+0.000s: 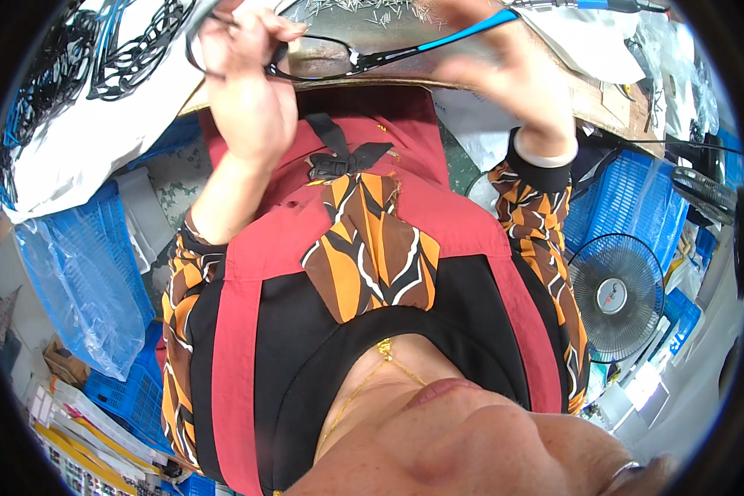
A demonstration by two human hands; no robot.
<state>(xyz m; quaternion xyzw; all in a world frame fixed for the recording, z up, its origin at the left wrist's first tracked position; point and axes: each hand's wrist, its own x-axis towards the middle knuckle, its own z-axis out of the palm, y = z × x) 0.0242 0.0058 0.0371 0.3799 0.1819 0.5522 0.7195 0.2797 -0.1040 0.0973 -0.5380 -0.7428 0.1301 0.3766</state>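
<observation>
A black eyeglass frame with a blue-tipped temple stretches across the work surface at the top of the head view. My left hand is closed around the front of the frame at its left side, fingers pinching near the rim. My right hand is beside the blue temple, its fingers apart and partly smeared by motion. The temple crosses in front of some of those fingers, and I see no grip on it. Many small metal pins lie on the surface beyond the frame.
Black and blue eyeglass frames are piled on white sheeting at the left. A cable-ended tool lies at the far right. Blue crates and a black fan stand below the bench at the right; a plastic-covered blue crate is at the left.
</observation>
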